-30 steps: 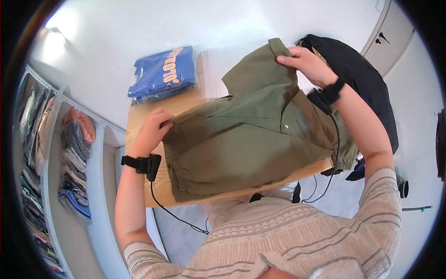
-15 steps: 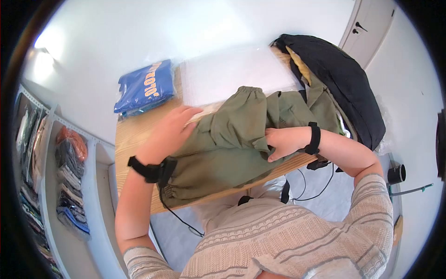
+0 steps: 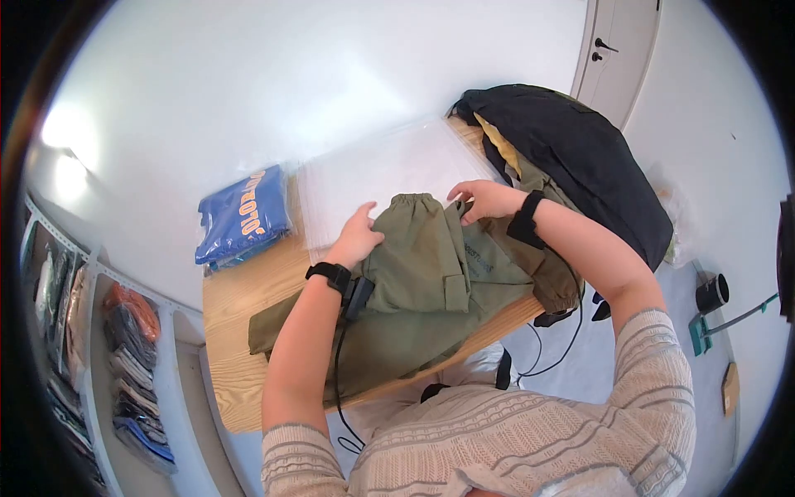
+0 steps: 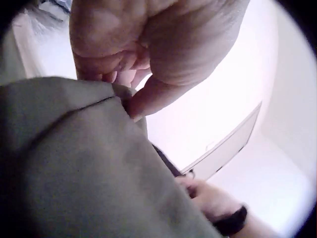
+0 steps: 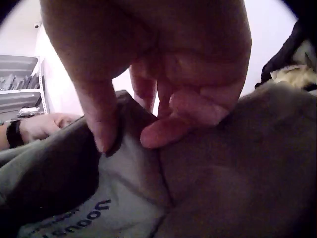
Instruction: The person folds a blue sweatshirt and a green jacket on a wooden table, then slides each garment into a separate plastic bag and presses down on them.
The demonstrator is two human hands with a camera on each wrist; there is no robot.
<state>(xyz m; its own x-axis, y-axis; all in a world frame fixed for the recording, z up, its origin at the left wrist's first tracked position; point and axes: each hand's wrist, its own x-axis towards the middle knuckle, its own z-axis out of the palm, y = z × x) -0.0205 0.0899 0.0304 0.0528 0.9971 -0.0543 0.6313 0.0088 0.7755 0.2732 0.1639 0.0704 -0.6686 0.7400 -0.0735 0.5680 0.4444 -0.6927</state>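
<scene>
An olive green jacket point(image 3: 397, 340) lies partly folded on the wooden table, one sleeve with a gathered elastic cuff point(image 3: 414, 200) laid over its body. At the left side of this folded part, my left hand point(image 3: 356, 238) pinches the cloth; the left wrist view shows thumb and fingers point(image 4: 143, 99) on either side of an edge. Farther right, my right hand point(image 3: 490, 201) pinches another bit of the jacket near its upper edge. Dark printed lettering point(image 5: 74, 220) shows on the cloth below that hand in the right wrist view.
Behind the jacket lies a stack of clear plastic bags point(image 3: 377, 178). A bagged blue garment point(image 3: 243, 217) sits at the table's left back, and a heap of dark clothing point(image 3: 571, 153) at the right. Shelves of packed clothes point(image 3: 137, 389) stand left; a cable hangs from each wrist camera.
The right hand has brought the raised part of the jacket down and over the middle, then moved to its upper edge. My left hand has shifted right, from the jacket's left end to the folded sleeve.
</scene>
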